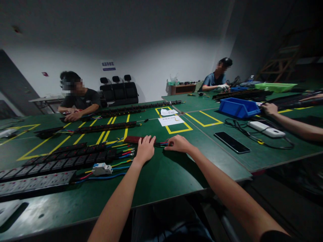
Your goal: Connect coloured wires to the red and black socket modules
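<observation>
My left hand (145,148) lies palm down across the right end of a flat dark red strip (131,139), its fingers stretched out over it. Thin coloured wires (159,144) come out of the strip on the right. At their free ends my right hand (178,144) is closed in a pinch; its fingertips partly hide the wire ends. Left of my hands lie black socket strips (68,163) with coloured leads ending in metal lugs. A grey-white circuit breaker (102,169) sits in the wiring of a white-faced socket strip (37,183).
Paper sheets (171,121) lie ahead on the green table (161,188). To the right are a phone (232,142), a white power adapter (266,129) with black cable, and a blue bin (238,108). Two people work across the table; another person's arm (292,122) reaches in at right.
</observation>
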`<state>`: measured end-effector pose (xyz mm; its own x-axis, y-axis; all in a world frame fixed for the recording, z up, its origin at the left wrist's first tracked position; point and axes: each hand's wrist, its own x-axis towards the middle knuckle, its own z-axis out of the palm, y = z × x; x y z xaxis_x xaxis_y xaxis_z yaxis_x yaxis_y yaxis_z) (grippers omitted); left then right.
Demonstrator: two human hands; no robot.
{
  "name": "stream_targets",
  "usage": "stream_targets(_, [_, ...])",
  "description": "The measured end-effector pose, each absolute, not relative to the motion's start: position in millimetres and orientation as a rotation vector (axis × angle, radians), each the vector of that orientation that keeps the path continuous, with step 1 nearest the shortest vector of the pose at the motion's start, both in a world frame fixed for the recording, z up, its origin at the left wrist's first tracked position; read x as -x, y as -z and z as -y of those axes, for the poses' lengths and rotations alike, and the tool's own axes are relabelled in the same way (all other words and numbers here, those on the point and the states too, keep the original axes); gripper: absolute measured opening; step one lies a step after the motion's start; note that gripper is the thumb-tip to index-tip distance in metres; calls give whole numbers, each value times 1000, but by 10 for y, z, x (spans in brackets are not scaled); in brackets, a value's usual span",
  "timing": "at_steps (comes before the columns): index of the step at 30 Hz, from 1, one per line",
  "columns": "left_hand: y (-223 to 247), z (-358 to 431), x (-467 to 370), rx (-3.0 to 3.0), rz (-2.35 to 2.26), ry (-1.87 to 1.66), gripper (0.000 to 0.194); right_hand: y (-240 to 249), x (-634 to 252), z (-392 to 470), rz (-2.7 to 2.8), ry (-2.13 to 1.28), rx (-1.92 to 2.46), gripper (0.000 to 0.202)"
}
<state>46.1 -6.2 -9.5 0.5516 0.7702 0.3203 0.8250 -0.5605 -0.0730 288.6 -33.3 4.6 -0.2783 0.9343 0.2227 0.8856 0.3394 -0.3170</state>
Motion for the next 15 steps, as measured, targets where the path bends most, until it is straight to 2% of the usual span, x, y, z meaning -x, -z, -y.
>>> stream_targets(9, [91, 60, -460, 2567, 1345, 372, 57, -112, -2907, 337, 2279, -195, 1685, 33])
stream_targets(15, [96, 56, -465, 2574, 1362, 365, 58, -113, -2881, 361, 2307, -239, 1658, 15])
